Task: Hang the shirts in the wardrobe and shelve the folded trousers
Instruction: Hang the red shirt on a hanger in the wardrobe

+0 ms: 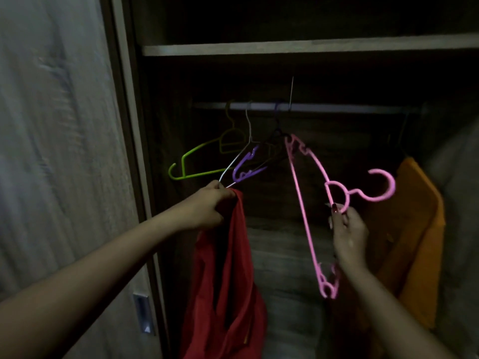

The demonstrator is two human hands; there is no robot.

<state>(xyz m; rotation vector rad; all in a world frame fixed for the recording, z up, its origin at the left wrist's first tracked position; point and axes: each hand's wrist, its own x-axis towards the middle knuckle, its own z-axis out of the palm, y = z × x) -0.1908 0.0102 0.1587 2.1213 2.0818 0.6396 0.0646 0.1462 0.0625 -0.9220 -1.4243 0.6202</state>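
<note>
A red shirt (228,275) hangs limp from my left hand (210,206), which grips its top edge together with the lower end of a white wire hanger (247,141) that hooks on the rail. My right hand (348,234) holds a pink plastic hanger (308,211) near its neck, tilted on end, hook pointing right, off the rail. The metal rail (337,108) crosses the dark wardrobe. On it hang a green hanger (197,161), a purple hanger (246,167) and a black one (274,149).
An orange garment (414,244) hangs at the right end of the rail. A wooden shelf (285,47) runs above the rail. The sliding wardrobe door (64,151) stands at my left, with a metal handle (143,313) low on it.
</note>
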